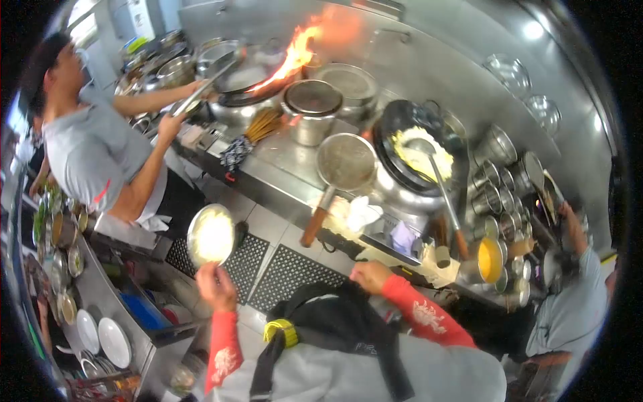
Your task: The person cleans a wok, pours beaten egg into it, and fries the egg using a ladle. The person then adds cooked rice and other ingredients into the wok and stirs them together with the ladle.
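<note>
My left hand (218, 285) grips the rim of a round bowl (192, 249), which holds pale yellow food (214, 234). It is out over the floor, in front of the stove counter. My right hand (370, 276) is closed in a loose fist near the counter's front edge; whether anything is in its fingers is hidden. Beyond it, a dark wok (406, 112) holds more pale yellow, egg-like food (412, 137). A ladle (440, 175) rests in that wok, its wooden handle end leaning toward me. Left of the wok lies a round strainer (346, 161) with a wooden handle.
A co-worker (100, 147) at left works a second wok (244, 77) beside a tall flame (298, 53). Another person (569, 301) stands at right. Nearby are a lidded pot (312, 110), a bamboo brush (262, 125), a yellow-filled container (487, 261), stacked plates (115, 342) and floor mats (295, 278).
</note>
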`<move>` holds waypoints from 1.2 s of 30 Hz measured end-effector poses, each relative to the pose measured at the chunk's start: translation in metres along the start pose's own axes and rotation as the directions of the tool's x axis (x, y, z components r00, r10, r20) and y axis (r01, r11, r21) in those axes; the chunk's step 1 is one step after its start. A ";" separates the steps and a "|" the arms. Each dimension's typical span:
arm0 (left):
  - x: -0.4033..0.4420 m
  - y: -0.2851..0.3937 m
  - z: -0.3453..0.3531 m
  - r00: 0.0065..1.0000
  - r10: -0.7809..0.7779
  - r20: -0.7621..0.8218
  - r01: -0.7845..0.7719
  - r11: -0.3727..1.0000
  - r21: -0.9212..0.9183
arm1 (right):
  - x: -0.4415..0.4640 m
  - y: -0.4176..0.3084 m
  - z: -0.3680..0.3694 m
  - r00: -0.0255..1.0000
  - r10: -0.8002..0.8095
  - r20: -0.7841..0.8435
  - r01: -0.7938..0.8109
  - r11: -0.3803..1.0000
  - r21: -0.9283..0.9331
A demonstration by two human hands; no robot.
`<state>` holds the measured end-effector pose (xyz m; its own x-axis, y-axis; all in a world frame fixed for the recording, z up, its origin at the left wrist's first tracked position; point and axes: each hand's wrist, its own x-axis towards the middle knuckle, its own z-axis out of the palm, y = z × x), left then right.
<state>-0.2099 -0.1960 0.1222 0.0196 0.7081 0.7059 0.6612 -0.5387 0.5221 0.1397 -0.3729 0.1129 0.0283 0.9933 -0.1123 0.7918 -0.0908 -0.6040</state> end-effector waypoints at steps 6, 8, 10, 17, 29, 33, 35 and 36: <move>0.031 0.136 0.171 0.905 0.366 0.215 -0.307 0.914 -0.264 | -0.089 0.041 -0.054 0.969 0.233 -0.080 -0.234 0.972 -0.003; 0.025 0.156 0.236 0.865 0.390 0.316 -0.292 0.903 -0.316 | -0.118 0.059 -0.068 0.935 0.345 -0.075 -0.344 0.938 0.037; 0.021 0.173 0.295 0.839 0.405 0.364 -0.300 0.902 -0.312 | -0.149 0.078 -0.074 0.902 0.406 -0.148 -0.398 0.914 0.078; 0.006 0.177 0.414 0.651 0.313 0.692 -0.329 0.937 -0.114 | -0.236 0.112 -0.081 0.797 0.526 -0.296 -0.476 0.850 0.226; -0.054 0.267 0.328 0.272 -0.051 0.961 -0.527 0.828 0.193 | -0.147 0.110 -0.216 0.750 0.282 -0.598 -0.449 0.881 -0.147; -0.047 0.263 0.331 0.324 -0.112 0.939 -0.457 0.851 0.259 | -0.089 0.181 -0.178 0.722 0.505 -0.473 -0.561 0.827 0.028; -0.046 0.240 0.338 0.355 -0.019 0.935 -0.275 0.953 0.124 | -0.083 0.176 -0.177 0.727 0.457 -0.512 -0.478 0.873 0.100; -0.046 0.219 0.347 0.366 0.038 0.930 -0.161 0.987 0.023 | -0.085 0.161 -0.180 0.719 0.410 -0.562 -0.438 0.894 0.091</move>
<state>0.1943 -0.1883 0.0383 0.7297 0.6632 -0.1667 0.6664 -0.6350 0.3907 0.3743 -0.4592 0.1669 0.6873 0.7172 0.1151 0.6400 -0.5230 -0.5628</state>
